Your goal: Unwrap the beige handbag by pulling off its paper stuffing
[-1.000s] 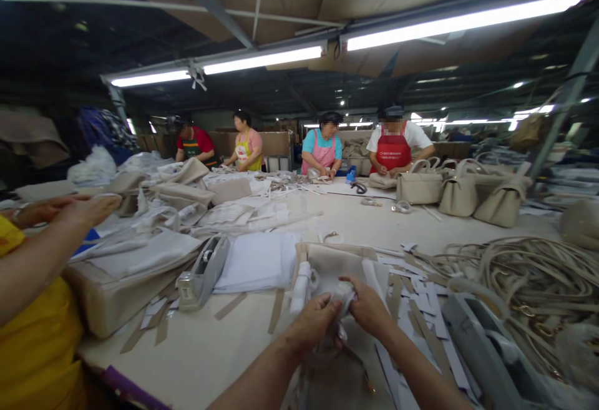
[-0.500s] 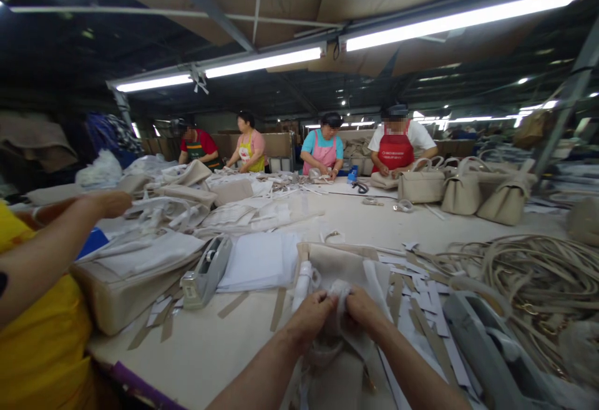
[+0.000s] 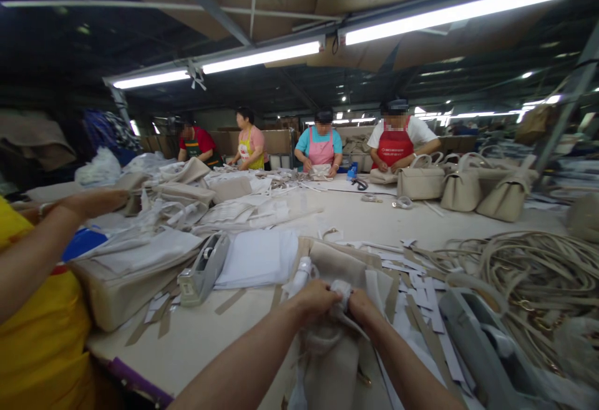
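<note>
A beige handbag [image 3: 337,261] lies on the table right in front of me, its lower part reaching toward my body. Over its middle, a bunched piece of white wrapping [image 3: 341,287] sits between my two hands. My left hand [image 3: 319,297] is closed, pinching the wrapping from the left. From the right my right hand [image 3: 362,305] grips it with curled fingers; the fingertips are partly hidden. A white-wrapped handle end [image 3: 299,274] stands out at the bag's left side. Near the bag's lower right hangs a small gold metal piece [image 3: 364,377].
Tape dispensers stand on both sides, one grey [image 3: 204,269] at left, one darker [image 3: 491,341] at right. White sheets [image 3: 256,259], paper strips [image 3: 435,304], coiled straps [image 3: 528,273] and finished bags [image 3: 421,183] surround me. A co-worker's arm [image 3: 56,235] reaches in at left.
My hands have shifted slightly, with the left wrist turned more sideways over the wrapping. The wrapping stays between them. The co-worker's arm at left has moved a little left.
</note>
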`<state>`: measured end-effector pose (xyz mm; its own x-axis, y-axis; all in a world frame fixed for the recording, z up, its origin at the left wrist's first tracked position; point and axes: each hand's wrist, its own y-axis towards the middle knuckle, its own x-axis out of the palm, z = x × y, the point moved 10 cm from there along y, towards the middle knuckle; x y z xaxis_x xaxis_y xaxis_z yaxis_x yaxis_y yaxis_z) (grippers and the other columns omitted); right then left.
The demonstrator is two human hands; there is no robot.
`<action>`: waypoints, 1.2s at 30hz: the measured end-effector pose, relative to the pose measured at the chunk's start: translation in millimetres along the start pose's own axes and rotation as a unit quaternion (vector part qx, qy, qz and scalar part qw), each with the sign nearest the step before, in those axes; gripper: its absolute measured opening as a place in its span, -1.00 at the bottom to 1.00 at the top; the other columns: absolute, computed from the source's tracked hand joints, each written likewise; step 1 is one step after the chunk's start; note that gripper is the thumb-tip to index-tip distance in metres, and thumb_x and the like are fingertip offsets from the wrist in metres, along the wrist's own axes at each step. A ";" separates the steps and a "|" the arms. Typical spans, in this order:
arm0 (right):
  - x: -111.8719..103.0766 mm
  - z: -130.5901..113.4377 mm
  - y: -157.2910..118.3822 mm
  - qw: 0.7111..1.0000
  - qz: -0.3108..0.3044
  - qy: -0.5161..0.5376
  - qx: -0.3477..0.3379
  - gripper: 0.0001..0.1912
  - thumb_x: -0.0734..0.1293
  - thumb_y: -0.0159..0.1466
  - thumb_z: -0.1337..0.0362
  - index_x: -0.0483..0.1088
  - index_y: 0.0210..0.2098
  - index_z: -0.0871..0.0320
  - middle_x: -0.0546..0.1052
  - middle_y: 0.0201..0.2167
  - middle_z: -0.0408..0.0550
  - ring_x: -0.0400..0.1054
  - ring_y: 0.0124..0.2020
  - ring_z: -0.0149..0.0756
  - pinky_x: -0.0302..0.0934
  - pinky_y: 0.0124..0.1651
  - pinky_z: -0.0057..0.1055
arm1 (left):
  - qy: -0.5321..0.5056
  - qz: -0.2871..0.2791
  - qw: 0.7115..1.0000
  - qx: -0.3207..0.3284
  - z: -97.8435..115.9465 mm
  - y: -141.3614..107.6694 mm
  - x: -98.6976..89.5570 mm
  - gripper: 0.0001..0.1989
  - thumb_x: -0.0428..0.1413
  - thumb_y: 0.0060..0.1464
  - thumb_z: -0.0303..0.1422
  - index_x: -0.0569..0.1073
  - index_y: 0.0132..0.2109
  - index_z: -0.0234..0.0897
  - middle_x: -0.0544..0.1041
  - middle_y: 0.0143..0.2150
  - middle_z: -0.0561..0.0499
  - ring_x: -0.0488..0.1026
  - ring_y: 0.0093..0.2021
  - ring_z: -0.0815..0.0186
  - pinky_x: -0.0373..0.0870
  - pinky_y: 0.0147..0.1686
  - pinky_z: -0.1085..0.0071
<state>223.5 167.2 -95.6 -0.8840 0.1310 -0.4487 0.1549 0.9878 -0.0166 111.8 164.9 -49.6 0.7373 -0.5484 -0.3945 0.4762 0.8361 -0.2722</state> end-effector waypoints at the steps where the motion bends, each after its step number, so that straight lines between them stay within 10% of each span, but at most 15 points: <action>1: -0.3 3.1 -1.2 1.000 0.003 -0.005 0.008 -0.70 0.13 0.11 0.18 0.43 -0.47 0.20 0.50 -0.56 -0.06 0.33 -0.45 -0.23 0.18 -0.40 -0.37 | -0.006 -0.012 1.000 -0.013 -3.1 2.4 4.2 -0.86 0.08 -0.08 -0.34 0.41 -0.50 -0.30 0.25 -0.72 0.14 0.16 -0.67 0.43 0.02 -0.65 0.47; 16: -28.3 -3.3 -43.6 0.989 0.101 -0.109 -0.002 -0.55 0.06 0.23 0.23 0.09 0.07 0.30 0.48 -0.22 0.11 0.37 -0.17 -0.17 0.16 -0.13 -0.33 | -0.067 -0.045 0.991 -0.102 -21.3 17.3 13.1 -0.84 0.12 -0.10 -0.37 0.31 -0.54 -0.30 0.21 -0.77 0.15 0.09 -0.76 0.49 -0.09 -0.77 0.57; 24: -10.8 -43.9 -94.5 0.960 0.084 -0.229 -0.138 -0.85 0.16 0.25 0.28 0.36 -0.27 0.05 0.42 -0.30 -0.11 0.27 -0.17 -0.24 0.08 -0.14 -0.35 | -0.152 -0.077 0.985 -0.005 -15.8 9.8 16.6 -0.84 0.10 -0.13 -0.29 0.32 -0.45 -0.30 0.19 -0.67 0.21 0.05 -0.74 0.56 -0.13 -0.77 0.57; 32: 1.7 -32.7 -78.6 0.955 0.029 -0.282 -0.090 -0.77 0.11 0.25 0.31 0.37 -0.41 0.10 0.42 -0.33 -0.05 0.29 -0.21 -0.22 0.10 -0.18 -0.33 | -0.182 -0.078 0.980 0.020 -22.3 12.3 23.6 -0.78 0.09 -0.11 -0.22 0.27 -0.38 -0.26 0.22 -0.63 0.23 0.08 -0.76 0.58 -0.10 -0.79 0.59; 36: -44.7 -26.3 -77.6 0.979 0.105 -0.155 -0.078 -0.70 0.11 0.27 0.10 0.39 -0.28 0.09 0.44 -0.30 -0.06 0.31 -0.22 -0.26 0.13 -0.13 -0.36 | -0.168 -0.079 0.983 -0.006 -29.6 19.8 26.3 -0.76 0.10 -0.11 -0.21 0.31 -0.34 -0.28 0.28 -0.65 0.19 0.16 -0.77 0.53 -0.07 -0.81 0.60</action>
<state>239.4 86.9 -50.8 -0.6597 0.3255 -0.6773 0.2293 0.9455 0.2311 126.4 166.6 -91.4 0.7724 -0.6342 -0.0354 0.5931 0.7400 -0.3172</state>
